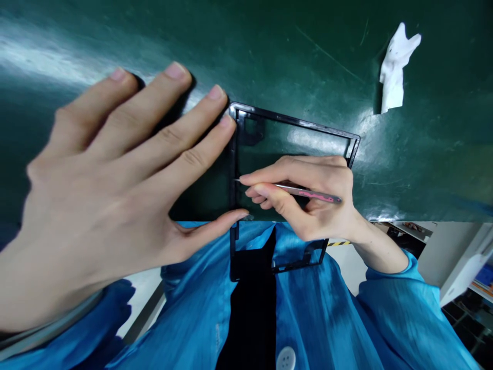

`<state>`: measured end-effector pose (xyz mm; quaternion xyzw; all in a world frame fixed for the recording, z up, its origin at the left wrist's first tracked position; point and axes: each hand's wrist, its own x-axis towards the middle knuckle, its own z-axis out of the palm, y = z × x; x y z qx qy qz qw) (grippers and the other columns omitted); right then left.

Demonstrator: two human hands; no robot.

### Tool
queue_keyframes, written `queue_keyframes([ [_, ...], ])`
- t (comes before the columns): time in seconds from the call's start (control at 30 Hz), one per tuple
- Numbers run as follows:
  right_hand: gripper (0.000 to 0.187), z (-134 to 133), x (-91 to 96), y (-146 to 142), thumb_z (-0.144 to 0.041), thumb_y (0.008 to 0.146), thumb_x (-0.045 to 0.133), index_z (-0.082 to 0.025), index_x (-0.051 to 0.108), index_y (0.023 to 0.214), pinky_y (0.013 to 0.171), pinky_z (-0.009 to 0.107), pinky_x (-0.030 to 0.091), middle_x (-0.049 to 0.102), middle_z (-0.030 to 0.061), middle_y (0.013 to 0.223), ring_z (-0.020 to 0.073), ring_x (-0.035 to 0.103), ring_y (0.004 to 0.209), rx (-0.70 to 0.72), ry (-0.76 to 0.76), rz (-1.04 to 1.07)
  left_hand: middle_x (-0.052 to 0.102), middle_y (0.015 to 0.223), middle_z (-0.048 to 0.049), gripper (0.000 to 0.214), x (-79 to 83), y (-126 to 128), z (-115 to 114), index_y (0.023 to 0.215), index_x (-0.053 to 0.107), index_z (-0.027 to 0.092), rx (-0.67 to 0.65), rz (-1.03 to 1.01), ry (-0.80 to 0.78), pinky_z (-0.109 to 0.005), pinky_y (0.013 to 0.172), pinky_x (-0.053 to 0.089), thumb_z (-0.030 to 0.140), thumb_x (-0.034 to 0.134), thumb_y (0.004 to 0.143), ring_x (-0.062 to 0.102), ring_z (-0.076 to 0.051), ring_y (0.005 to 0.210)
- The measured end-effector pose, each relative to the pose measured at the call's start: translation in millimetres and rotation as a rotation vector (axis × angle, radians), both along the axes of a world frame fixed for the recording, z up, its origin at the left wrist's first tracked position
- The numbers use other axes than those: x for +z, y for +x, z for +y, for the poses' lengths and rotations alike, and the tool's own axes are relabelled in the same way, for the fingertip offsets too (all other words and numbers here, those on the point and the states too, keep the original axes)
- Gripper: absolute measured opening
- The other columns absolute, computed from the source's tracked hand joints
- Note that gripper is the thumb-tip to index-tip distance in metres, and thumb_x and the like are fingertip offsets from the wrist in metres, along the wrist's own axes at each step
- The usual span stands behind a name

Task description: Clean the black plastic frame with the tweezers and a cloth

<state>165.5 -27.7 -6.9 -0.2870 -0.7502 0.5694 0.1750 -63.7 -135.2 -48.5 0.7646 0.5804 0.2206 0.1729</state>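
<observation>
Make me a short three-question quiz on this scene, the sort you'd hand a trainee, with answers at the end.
1. Which hand holds the slim metal tool?
2. True or false: part of the black frame extends past the edge of the green tabletop.
3. What colour is the crumpled scrap? A: pink. B: white. C: black.

Key:
1. The right hand.
2. True.
3. B.
</observation>
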Motion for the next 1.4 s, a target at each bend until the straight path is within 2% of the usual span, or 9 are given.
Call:
queue_keyframes([
  [0.2,0.012,1.8,0.8,1.3,-0.025,0.102,0.067,-0.02,0.077,0.107,0.072,0.021,0.065,0.084,-0.0001,0.096,0.0084,0.079,0.076,0.017,0.011,-0.008,0.024,0.18,0.0084,0.092,-0.2,-0.3,-0.1,0.172,0.023,0.028,-0.005,0.025,0.012,-0.068,0.144,0.019,0.06,0.058,0.093,0.03,-0.05,0.164],
  [0.33,0.012,1.5,2.1,1.4,-0.023,0.103,0.065,-0.021,0.077,0.105,0.076,0.019,0.064,0.085,-0.0019,0.1,0.0068,0.08,0.083,0.034,0.036,-0.015,0.022,0.18,0.0117,0.09,0.1,0.1,0.2,0.172,0.021,0.033,0.003,0.013,-0.003,-0.072,0.142,0.019,0.06,0.056,0.094,0.03,-0.05,0.165],
  [0.5,0.013,1.2,3.8,1.7,-0.023,0.103,0.067,-0.016,0.078,0.104,0.078,0.016,0.063,0.084,-0.0001,0.099,0.0059,0.079,0.082,0.054,0.039,-0.017,0.022,0.181,0.0095,0.091,-0.1,-0.1,-0.1,0.172,0.023,0.029,-0.004,0.017,0.017,-0.071,0.141,0.019,0.058,0.057,0.093,0.031,-0.051,0.163],
  [0.67,0.014,2.4,2.0,1.9,-0.024,0.102,0.065,-0.02,0.078,0.102,0.081,0.014,0.063,0.084,-0.002,0.094,0.0054,0.078,0.081,0.063,0.021,-0.006,0.022,0.181,0.0103,0.093,-1.4,-1.1,-0.9,0.172,0.022,0.029,0.0,0.02,0.007,-0.068,0.141,0.027,0.061,0.059,0.092,0.029,-0.049,0.165],
  [0.83,0.013,3.0,0.2,2.4,-0.024,0.104,0.064,-0.019,0.076,0.104,0.076,0.013,0.059,0.084,-0.0032,0.098,0.0032,0.077,0.082,0.092,0.051,0.002,0.022,0.181,0.0091,0.09,-0.5,0.7,-1.1,0.172,0.023,0.028,0.001,0.025,0.008,-0.068,0.144,0.017,0.061,0.057,0.095,0.03,-0.05,0.165],
  [1.1,0.016,2.9,-0.5,3.3,-0.021,0.104,0.062,-0.014,0.076,0.103,0.078,0.013,0.058,0.082,-0.0004,0.096,0.0026,0.075,0.082,0.124,0.056,0.026,0.023,0.18,0.0118,0.084,1.0,-0.7,0.1,0.172,0.022,0.032,0.02,-0.001,-0.012,-0.071,0.142,0.017,0.056,0.051,0.096,0.03,-0.05,0.164],
  [1.2,0.017,2.9,0.0,3.0,-0.021,0.105,0.061,-0.013,0.076,0.104,0.075,0.014,0.057,0.082,-0.0002,0.097,0.0027,0.075,0.082,0.113,0.065,0.03,0.023,0.181,0.0078,0.086,-1.8,-3.1,1.1,0.171,0.024,0.028,-0.024,0.009,0.035,-0.073,0.14,0.023,0.057,0.053,0.096,0.033,-0.051,0.163],
  [1.3,0.018,4.6,-0.6,1.8,-0.026,0.106,0.061,-0.018,0.076,0.104,0.073,0.016,0.058,0.083,-0.0026,0.096,0.0041,0.075,0.081,0.098,0.045,-0.013,0.025,0.181,0.0025,0.089,-3.1,-3.8,-0.9,0.17,0.03,0.022,-0.087,0.037,0.117,-0.063,0.141,0.034,0.061,0.059,0.095,0.039,-0.045,0.163],
  [1.4,0.018,7.8,-2.3,0.0,-0.033,0.104,0.06,-0.025,0.076,0.102,0.073,0.017,0.061,0.083,-0.0044,0.091,0.0064,0.077,0.081,0.085,0.041,-0.049,0.028,0.18,0.0056,0.083,-1.0,-1.9,-4.8,0.17,0.029,0.025,-0.085,0.084,0.101,-0.047,0.146,0.027,0.061,0.053,0.1,0.041,-0.033,0.165],
])
